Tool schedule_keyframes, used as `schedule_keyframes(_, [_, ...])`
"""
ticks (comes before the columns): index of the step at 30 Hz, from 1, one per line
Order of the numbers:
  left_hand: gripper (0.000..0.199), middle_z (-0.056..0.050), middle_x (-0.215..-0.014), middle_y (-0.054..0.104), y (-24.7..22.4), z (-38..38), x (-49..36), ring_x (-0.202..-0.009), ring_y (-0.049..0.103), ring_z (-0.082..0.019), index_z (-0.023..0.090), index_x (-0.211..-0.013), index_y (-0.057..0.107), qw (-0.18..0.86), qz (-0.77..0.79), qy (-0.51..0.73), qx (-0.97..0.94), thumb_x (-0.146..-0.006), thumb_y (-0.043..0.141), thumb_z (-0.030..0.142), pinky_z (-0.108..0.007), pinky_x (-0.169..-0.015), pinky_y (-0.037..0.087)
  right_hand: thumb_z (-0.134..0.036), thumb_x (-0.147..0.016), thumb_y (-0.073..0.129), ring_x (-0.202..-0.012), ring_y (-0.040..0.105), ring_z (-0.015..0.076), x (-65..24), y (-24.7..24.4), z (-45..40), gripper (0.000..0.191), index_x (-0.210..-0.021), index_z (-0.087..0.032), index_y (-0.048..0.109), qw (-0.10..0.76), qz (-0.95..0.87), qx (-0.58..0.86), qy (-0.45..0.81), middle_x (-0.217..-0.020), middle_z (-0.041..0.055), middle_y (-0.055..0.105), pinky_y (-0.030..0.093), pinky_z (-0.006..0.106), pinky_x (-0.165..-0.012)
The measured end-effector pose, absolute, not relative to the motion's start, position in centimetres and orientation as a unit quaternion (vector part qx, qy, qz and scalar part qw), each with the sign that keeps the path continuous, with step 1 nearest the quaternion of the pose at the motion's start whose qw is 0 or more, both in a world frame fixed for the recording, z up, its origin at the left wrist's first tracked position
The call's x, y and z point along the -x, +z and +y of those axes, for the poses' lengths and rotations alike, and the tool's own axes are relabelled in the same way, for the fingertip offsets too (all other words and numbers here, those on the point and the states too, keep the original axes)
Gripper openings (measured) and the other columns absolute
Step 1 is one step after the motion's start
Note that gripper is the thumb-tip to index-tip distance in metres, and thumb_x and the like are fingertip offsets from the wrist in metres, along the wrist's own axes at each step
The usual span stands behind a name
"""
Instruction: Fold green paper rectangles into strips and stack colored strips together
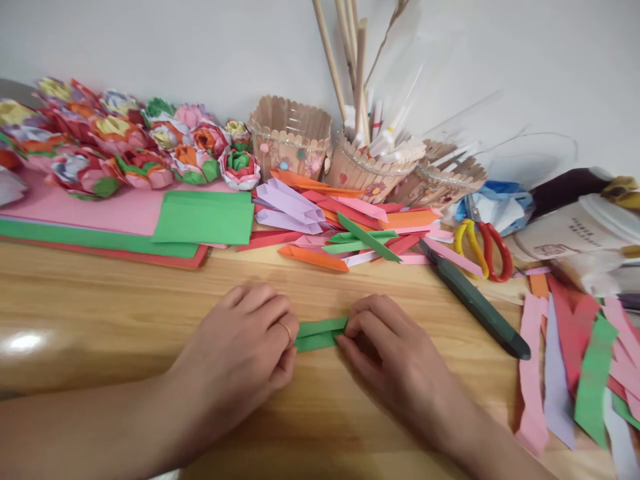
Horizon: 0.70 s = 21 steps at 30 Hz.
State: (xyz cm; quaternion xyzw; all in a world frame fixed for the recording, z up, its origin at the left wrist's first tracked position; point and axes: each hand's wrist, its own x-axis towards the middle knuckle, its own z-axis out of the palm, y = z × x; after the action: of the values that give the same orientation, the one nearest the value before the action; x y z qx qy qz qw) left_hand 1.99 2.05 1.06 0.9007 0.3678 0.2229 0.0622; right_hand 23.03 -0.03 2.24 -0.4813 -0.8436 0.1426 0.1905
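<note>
One desk [125, 313], wood-grain, glossy. Paper flowers [143, 167], more than a dozen, crumpled petals, heaped far left; overlap spoils the exact count. Below them, stacked flat sheets [90, 200]: pink, green, red edges showing; smaller green sheets [205, 219] on the right corner. Three baskets [290, 150] along the wall, flat wood slats, scalloped rims; the middle one carries several round sticks [361, 80].

Two hands, near centre. Left hand [250, 340]: grip closed on the left end of the green strip [321, 333]. Right hand [395, 347]: grip pinching its right end, thumb below, fingers above. Strip count in hands: one. It sits between the hands, low over the desk; contact can't be told. Long axis left-right, right end slightly higher; flat folded paper, crease lengthwise.

Folded strips [300, 203], many, piled before the baskets: orange, lilac, red, pink, green. Ragged scraps [595, 380] at right, several colours. One white cup [570, 227], tilted. One cutter [477, 307], dark, slim, slanting down to the right. One scissors [495, 253], red and yellow loops. One thin ring [285, 331], left hand.
</note>
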Motion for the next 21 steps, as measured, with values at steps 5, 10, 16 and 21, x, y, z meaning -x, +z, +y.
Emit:
schedule_keyframes(5, [0.034,-0.001,-0.092,0.068,0.9,2.0,-1.6,-0.089,0.054,-0.019,0.020,-0.088,0.065,0.023,0.269,0.254,-0.929,-0.097,0.033,0.015,-0.034,-0.083,0.039,-0.014,-0.091,0.047,-0.074,0.055,0.0175,-23.1,1.9,-0.1,0.014,-0.082,-0.017,0.057,0.206,-0.849,0.468,0.136,-0.079,0.0053,0.058,0.048,0.029,-0.063])
schedule_keyframes(10, [0.037,0.002,-0.113,0.068,0.1,1.2,-0.5,-0.113,0.050,-0.018,0.021,-0.110,0.064,0.023,0.243,0.212,-0.946,-0.099,0.028,0.017,-0.041,-0.111,0.019,-0.014,-0.094,0.043,-0.081,0.061,0.0178,-23.9,2.1,-0.8,0.020,-0.094,-0.016,0.063,0.220,-0.859,0.454,0.086,-0.088,0.0081,0.066,0.053,0.030,-0.067])
schedule_keyframes(16, [0.033,0.000,-0.123,0.064,0.2,1.2,0.1,-0.120,0.048,-0.018,0.018,-0.120,0.060,-0.006,0.221,0.166,-0.961,-0.098,0.036,0.023,-0.039,-0.114,0.016,-0.019,-0.096,0.042,-0.129,0.045,0.0179,-23.6,2.3,-2.4,0.033,-0.124,-0.010,0.057,0.128,-0.924,0.360,0.007,-0.132,0.0050,0.057,0.036,0.032,-0.109])
schedule_keyframes(21, [0.036,0.004,-0.122,0.064,0.2,1.7,0.3,-0.120,0.048,-0.018,0.024,-0.118,0.062,0.031,0.225,0.153,-0.962,-0.100,0.031,0.027,-0.038,-0.114,0.011,-0.023,-0.096,0.043,-0.134,0.036,0.0149,-23.3,1.9,-2.7,0.038,-0.131,-0.012,0.051,0.085,-0.922,0.377,0.021,-0.140,0.0039,0.046,0.024,0.032,-0.115])
